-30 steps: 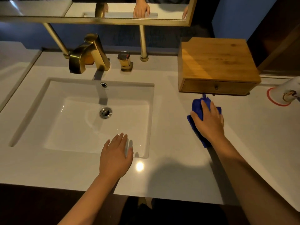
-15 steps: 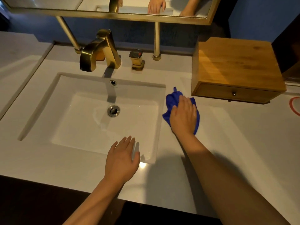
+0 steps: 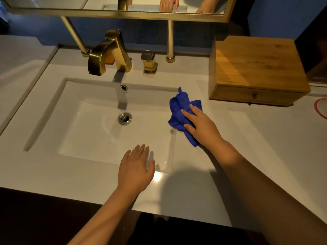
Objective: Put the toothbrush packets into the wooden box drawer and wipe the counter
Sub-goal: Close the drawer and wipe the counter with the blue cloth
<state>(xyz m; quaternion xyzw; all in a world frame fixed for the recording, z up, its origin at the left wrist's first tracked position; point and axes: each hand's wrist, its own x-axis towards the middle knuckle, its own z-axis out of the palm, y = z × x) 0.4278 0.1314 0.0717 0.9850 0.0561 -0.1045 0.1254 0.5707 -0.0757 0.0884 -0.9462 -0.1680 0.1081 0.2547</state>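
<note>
Head view: right hand point(image 3: 201, 126), fingers straight, presses the crumpled blue cloth point(image 3: 178, 110) on the white counter point(image 3: 247, 138) just right of the white rectangular sink point(image 3: 150, 96), left hand point(image 3: 136, 167) relaxed, empty at its front rim; flat, overlapping strokes should serve.

Right hand point(image 3: 201, 126) presses blue cloth point(image 3: 178, 110) on counter point(image 3: 247, 147) beside sink point(image 3: 99, 121); left hand point(image 3: 135, 171) flat.

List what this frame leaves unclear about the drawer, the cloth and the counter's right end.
Head view only.
Drawer of the wooden box: closed front hides its contents; no packets visible.
Blue cloth: right hand covers its middle.
Red-rimmed thing: cut off by the right edge, unidentifiable.
Left hand: touching or hovering over the counter, unclear.
</note>
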